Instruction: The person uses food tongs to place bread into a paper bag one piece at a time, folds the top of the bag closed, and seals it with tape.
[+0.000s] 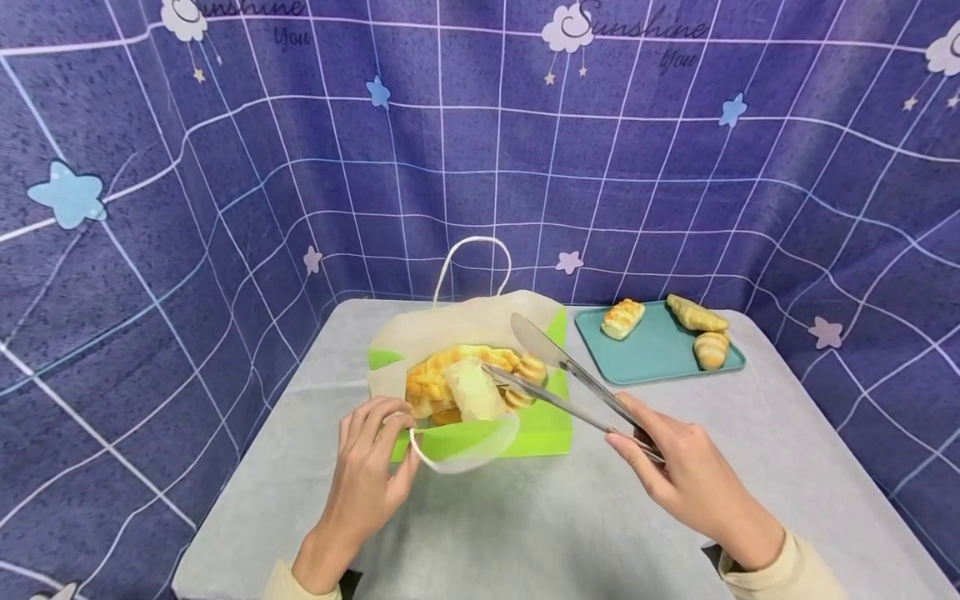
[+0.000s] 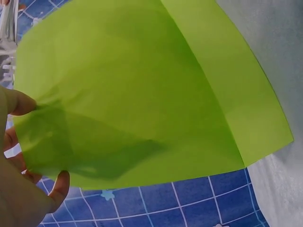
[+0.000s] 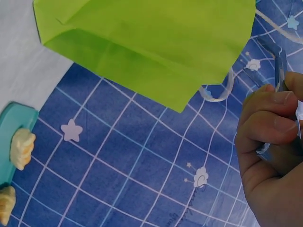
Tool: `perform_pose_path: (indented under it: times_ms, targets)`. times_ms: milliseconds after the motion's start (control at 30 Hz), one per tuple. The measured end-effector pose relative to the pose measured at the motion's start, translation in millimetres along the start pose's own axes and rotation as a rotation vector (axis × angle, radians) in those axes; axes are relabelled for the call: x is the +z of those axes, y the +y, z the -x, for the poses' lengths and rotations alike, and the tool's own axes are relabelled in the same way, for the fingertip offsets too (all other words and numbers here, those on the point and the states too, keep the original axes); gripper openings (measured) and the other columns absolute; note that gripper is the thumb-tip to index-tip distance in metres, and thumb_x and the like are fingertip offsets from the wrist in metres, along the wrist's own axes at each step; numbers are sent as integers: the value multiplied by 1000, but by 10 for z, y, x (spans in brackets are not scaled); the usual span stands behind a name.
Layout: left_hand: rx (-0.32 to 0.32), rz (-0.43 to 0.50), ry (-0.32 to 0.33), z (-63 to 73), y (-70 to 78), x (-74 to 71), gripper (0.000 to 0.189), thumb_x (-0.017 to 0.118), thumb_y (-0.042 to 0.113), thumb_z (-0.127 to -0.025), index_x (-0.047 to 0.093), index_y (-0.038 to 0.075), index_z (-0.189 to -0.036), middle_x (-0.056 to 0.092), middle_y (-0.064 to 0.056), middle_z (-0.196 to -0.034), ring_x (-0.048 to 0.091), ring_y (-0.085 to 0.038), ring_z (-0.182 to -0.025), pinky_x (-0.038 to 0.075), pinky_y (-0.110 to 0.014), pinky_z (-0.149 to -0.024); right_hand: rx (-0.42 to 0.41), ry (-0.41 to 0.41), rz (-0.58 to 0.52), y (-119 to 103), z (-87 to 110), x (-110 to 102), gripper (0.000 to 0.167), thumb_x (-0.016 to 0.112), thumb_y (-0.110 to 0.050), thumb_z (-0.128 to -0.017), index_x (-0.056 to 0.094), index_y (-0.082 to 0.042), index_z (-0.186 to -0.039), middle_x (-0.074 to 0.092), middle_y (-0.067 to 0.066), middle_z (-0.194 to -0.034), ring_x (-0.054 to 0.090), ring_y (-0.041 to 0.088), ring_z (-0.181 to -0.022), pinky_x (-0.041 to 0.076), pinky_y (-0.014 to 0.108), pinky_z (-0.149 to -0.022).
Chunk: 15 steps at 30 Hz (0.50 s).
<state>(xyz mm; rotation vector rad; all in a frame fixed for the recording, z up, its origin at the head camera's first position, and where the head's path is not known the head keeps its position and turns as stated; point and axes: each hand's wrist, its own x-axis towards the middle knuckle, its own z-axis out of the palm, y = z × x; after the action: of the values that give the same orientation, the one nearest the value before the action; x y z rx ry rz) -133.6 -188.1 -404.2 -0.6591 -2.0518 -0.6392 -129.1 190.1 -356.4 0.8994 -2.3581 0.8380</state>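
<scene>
A green paper bag [image 1: 555, 442] with a pale lining and white handles stands on the table, its mouth facing up. Inside it lie several breads: a large golden loaf [image 1: 427, 383], a pale bread piece [image 1: 474, 392] and a striped roll [image 1: 531, 368]. My left hand [image 1: 371, 462] pinches the bag's near left rim; the left wrist view shows the thumb and fingers on the green paper [image 2: 118, 94]. Metal tongs [image 1: 585, 408] are in my right hand [image 1: 693, 475], their arms spread apart. One tip reaches the pale bread, while the other hangs over the bag's right side.
At the back right, a teal tray [image 1: 622, 367] carries a cheese-topped bread [image 1: 623, 319], a long pastry [image 1: 696, 315] and a round striped roll [image 1: 711, 350]. A blue grid-patterned curtain [image 1: 637, 208] surrounds the grey table [image 1: 285, 500]. The bag's far handle [image 1: 474, 240] stands upright.
</scene>
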Motion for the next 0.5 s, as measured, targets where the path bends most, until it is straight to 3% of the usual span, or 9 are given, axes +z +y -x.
perform_pose_path:
  times_ms: [267, 500]
  targets:
    - [-22, -7, -23, -5, 24, -6, 11, 55, 15, -89, 64, 9, -93, 63, -11, -112, 53, -34, -111, 34, -53, -90, 35, 66, 25, 98, 87, -72, 51, 71, -5, -88, 57, -13, -137, 51, -14, -73, 41, -3, -53, 36, 12, -51]
    - [-21, -4, -20, -18, 23, 1, 14, 53, 18, -92, 64, 9, -92, 63, -11, -113, 53, -35, -111, 34, -55, -90, 84, 296, 158, 438, 190, -239, 36, 67, -11, -92, 63, -5, -127, 43, -8, -68, 35, 3, -52, 28, 18, -44]
